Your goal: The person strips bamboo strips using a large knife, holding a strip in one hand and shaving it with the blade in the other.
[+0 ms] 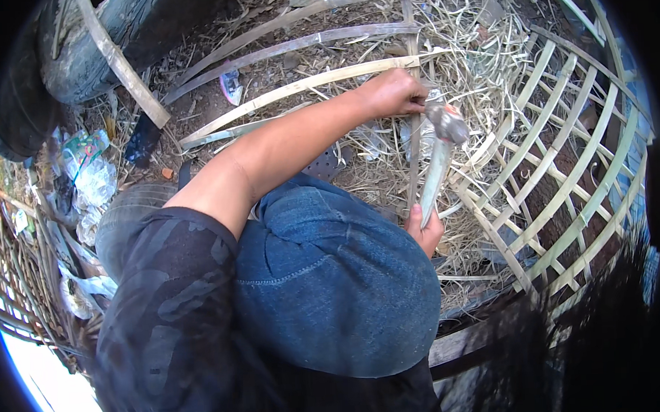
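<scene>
Reaching across from the left, my left hand (397, 93) is closed in a fist beside a long upright slat (415, 141). At its fingers is a blurred grey, blunt-headed tool (449, 125) with an orange patch, looking like a hammer; its handle is mostly hidden. Just below that head slants a pale green flat strip (436, 173), probably split bamboo. My right hand (427, 232) shows past the denim-covered knee (339, 271), thumb and fingers closed on the strip's lower end. The knee hides my right forearm. Whether the tool touches the strip, I cannot tell.
Curved bamboo slats (318, 79) cross the upright slat at its far end. On the right stands a woven bamboo lattice (561, 169). Pale shavings (478, 70) litter the ground. A thick log (113, 46) lies far left, near plastic litter (93, 178) and a stick fence (19, 260).
</scene>
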